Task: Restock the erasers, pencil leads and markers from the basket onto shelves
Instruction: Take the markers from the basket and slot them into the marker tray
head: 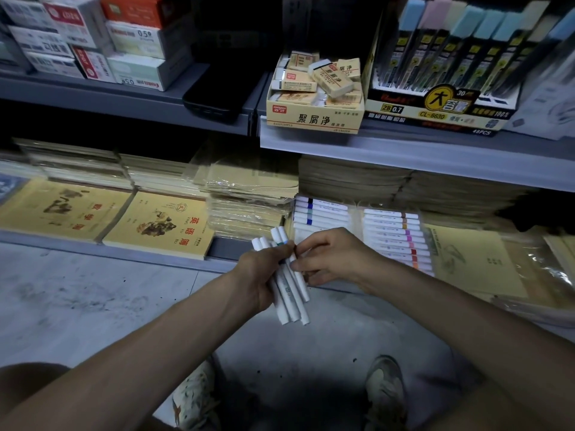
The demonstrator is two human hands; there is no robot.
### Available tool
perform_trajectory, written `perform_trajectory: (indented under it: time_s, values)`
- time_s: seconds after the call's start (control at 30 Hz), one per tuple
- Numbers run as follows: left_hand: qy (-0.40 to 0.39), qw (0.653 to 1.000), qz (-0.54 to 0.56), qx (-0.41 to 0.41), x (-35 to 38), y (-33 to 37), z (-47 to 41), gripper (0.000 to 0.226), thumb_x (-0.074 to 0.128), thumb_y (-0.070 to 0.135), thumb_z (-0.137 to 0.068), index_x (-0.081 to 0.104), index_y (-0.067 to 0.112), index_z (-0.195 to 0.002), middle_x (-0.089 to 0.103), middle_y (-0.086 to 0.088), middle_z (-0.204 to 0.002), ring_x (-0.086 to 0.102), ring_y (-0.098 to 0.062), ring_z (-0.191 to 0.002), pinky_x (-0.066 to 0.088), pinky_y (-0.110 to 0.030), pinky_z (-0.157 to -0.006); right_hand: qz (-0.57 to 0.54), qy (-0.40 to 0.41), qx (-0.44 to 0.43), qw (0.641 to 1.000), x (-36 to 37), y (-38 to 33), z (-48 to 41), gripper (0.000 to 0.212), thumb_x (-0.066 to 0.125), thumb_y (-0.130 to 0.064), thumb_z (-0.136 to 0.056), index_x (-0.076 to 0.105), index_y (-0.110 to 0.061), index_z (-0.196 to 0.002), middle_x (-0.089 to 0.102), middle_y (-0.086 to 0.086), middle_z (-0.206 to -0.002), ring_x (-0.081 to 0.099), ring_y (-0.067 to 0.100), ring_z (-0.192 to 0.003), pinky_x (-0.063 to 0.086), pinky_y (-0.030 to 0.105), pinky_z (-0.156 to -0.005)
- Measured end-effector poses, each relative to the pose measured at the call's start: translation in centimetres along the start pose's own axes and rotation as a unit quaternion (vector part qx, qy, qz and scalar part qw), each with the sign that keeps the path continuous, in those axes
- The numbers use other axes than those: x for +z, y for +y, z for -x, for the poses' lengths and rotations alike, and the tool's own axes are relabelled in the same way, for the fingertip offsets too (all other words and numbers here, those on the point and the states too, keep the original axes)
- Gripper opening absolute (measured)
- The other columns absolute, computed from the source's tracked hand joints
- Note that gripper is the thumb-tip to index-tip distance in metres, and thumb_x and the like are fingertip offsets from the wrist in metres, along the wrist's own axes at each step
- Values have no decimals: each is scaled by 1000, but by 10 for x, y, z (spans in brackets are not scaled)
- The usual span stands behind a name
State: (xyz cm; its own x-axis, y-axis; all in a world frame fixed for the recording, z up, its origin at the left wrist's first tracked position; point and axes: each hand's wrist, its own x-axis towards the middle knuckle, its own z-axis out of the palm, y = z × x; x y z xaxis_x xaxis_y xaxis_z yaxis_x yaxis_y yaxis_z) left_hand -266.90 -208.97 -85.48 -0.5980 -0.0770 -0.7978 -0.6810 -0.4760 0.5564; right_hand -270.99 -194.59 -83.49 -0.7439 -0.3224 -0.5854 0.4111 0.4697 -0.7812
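Protruding from left grip (260,275): white markers (292,303).

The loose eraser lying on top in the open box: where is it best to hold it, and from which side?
Pinch the eraser across its two long sides, near the middle, coming from above. It lies tilted on top of the pile in the eraser box, so those sides are free.

White markers (291,287) with coloured bands; yellow eraser box (314,118); tan notebooks (161,225); grey shelf (404,150)
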Motion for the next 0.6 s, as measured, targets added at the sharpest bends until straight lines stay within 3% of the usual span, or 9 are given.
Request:
perform_trajectory:
  time_s: [0.23, 0.33, 0.4, 0.43, 0.5, 0.53, 0.6]
  values:
    - [1, 1000, -15, -20, 0, 2, -8, 41, 75, 16, -94, 64, -3, -129, 70, -24, -122, 70, -38, -94, 61, -50, -78, -75, 30, 94, 992, 1, 9, -19, 28, 85, -12, -79, 76, -1, -103, 79, 13, -90, 78, 23, -88, 64, 35, -81]
    - [-19, 999, -1, -34, 1, 4, -9, 33, 71, 12, -97, 64, -4, -124, 69, -24, -109, 69, -34, -82, 63, -48, -55, -59, 42, 77, 994, -8, 10, -32, 22, 78, -13, -85, 74, -1, -103, 79, 12, -89, 78, 22, -82, 63, 30, -70]
    - [-16, 999, 7, -37, 0, 5, -13, 25, 68, 12, -99, 63, -3, -118, 63, -19, -94, 67, -30, -78, 62, -47, -50, 99, 87, -14, 991, -21, 20, -46, 11, 74, -16, -89, 73, -9, -98, 77, 8, -90, 75, 23, -81, 62, 33, -72]
    - [-13, 999, 8, -38, -1, 6, -15, 22, 67, 13, -100, 62, -3, -115, 61, -17, -90, 66, -29, -77, 61, -46, -49, 230, 106, -77, 964, -30, 27, -53, 8, 71, -19, -90, 71, -15, -96, 75, 5, -91, 72, 23, -82, 61, 35, -74]
    - [-10, 999, 10, -44, -4, 7, -17, 18, 67, 13, -100, 61, -2, -109, 59, -16, -85, 66, -28, -74, 61, -45, -49, 454, 116, -154, 870, -43, 39, -67, 10, 63, -24, -95, 66, -18, -101, 70, 3, -96, 67, 24, -88, 56, 38, -75]
    - [-10, 999, 10, -47, -4, 7, -17, 16, 67, 13, -100, 62, -2, -106, 60, -16, -83, 66, -27, -73, 61, -45, -50, 520, 116, -171, 829, -48, 44, -73, 13, 59, -24, -97, 65, -16, -105, 68, 4, -100, 65, 26, -90, 53, 37, -74]
    - [-14, 999, 12, -51, -5, 7, -17, 14, 67, 12, -100, 63, -1, -101, 60, -16, -79, 66, -27, -71, 62, -44, -54, 578, 129, -198, 781, -54, 51, -82, 16, 55, -22, -99, 63, -13, -110, 65, 6, -106, 63, 27, -93, 49, 34, -70]
